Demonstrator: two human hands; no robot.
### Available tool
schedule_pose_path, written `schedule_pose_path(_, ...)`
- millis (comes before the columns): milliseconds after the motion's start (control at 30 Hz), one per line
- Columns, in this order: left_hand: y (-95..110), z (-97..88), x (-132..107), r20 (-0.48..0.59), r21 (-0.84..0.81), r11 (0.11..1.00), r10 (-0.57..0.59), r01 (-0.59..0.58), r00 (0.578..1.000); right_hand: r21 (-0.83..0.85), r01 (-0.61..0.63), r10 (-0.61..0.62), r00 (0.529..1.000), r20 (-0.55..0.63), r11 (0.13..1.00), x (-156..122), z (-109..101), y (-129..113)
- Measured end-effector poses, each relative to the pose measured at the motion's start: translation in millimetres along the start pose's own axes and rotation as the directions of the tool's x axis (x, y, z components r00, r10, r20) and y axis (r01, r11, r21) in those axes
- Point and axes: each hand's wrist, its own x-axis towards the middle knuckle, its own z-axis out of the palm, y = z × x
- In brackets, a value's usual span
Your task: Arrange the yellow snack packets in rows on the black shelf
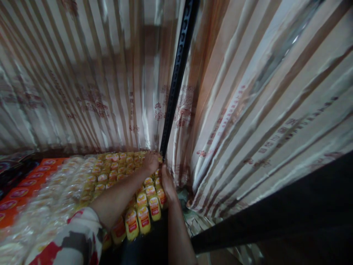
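Note:
Rows of small yellow snack packets point(143, 217) with red and white labels stand close together on a dark surface. My left hand point(151, 162) reaches over them to the far right corner of the rows and touches the packets there. Its fingers are blurred and partly hidden. At the right edge of the same rows lies my right hand point(168, 182), fingers stretched out along the side of the packets. Close to both hands is the foot of a black slotted metal post point(176, 73).
Left of the yellow packets lie rows of clear-wrapped pale packets point(52, 198), then orange boxes point(20, 193). Pleated printed sheeting point(110, 92) hangs behind and to the right. A dark beam point(275, 202) crosses the lower right.

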Motion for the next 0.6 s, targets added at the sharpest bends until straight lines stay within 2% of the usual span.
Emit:
schedule_pose_path(200,-1,0.3,1,-0.034,0.069,0.995,0.068,-0.066,0.997,-0.087,-0.007,0.01,1.0,0.028,0.996,-3,-2,-8)
schedule_pose_path(333,-3,0.5,2,-0.027,0.093,0.992,0.083,-0.08,0.996,-0.101,-0.066,0.072,0.996,0.055,0.993,1,-1,-9)
schedule_pose_path(433,-4,1.0,2,-0.028,0.113,0.991,0.075,-0.072,0.997,-0.073,-0.102,0.106,0.993,0.06,0.992,5,0,-4)
schedule_pose_path(600,-6,3.4,2,-0.044,0.108,0.994,0.014,-0.009,0.999,0.042,-0.092,0.089,0.994,0.068,0.995,6,0,3)
